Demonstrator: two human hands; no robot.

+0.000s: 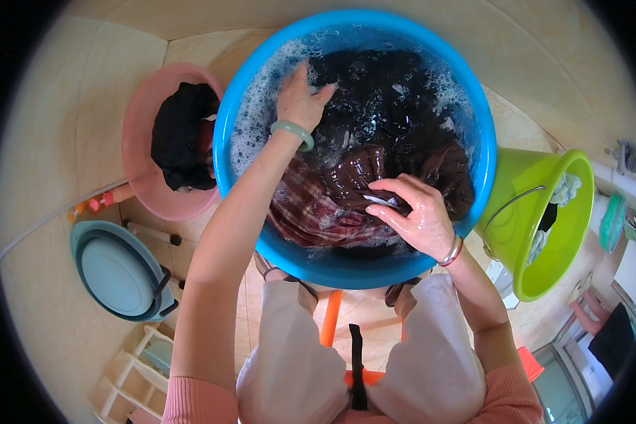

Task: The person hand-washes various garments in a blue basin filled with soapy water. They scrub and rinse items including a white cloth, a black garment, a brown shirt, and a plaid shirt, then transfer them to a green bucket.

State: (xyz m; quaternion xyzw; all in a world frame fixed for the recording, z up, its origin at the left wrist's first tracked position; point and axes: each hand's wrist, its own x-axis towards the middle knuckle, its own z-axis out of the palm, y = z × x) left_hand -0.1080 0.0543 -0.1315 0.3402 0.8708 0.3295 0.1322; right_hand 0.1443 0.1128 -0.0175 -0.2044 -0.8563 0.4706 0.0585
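Dark clothes lie soaking in a sudsy blue tub (224,145), with both hands among them.
The left hand (300,104) is spread open over the suds beside the black garment (374,92), apparently holding nothing; the right hand (425,220) is half closed, thumb and forefinger around a small white piece (381,201) by the brown garment (352,172), though whether it is pinched I cannot tell. The plaid garment (318,215) lies along the tub's near side. The washing looks partway along: these clothes are wetted and foam remains, so rinsing and wringing seem left. Whether the black clothing (179,134) in the pink basin (138,141) or the cloths (565,189) in the green bucket (509,194) are done is unclear.
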